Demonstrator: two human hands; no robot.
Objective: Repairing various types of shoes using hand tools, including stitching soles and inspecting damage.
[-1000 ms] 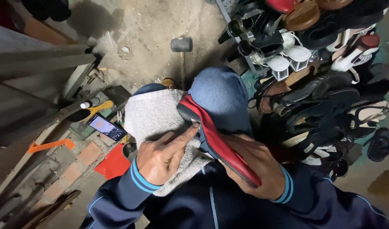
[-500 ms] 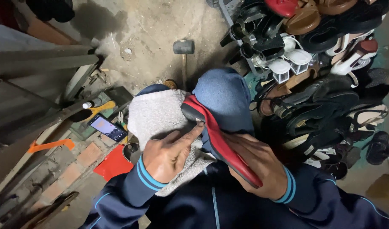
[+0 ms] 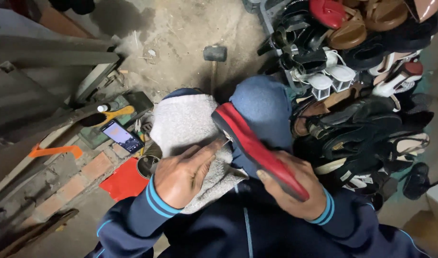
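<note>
Seemingly light and stiff, the red-soled dark shoe [image 3: 257, 148] is resting clamped mid-sole in the right hand [image 3: 295, 191] while the left hand [image 3: 183, 174], fingers together, is pinching its edge.

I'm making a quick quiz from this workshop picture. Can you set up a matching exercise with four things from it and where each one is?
Things:
1. red-soled shoe
2. phone
3. hammer
4. grey towel

Places:
A. on the bare floor beyond the knees
B. draped over the left knee, under the left hand
C. lit up, on the clutter at the left
D. gripped from below by the right hand

Pairs: 1-D, 2-C, 3-A, 4-B
</note>
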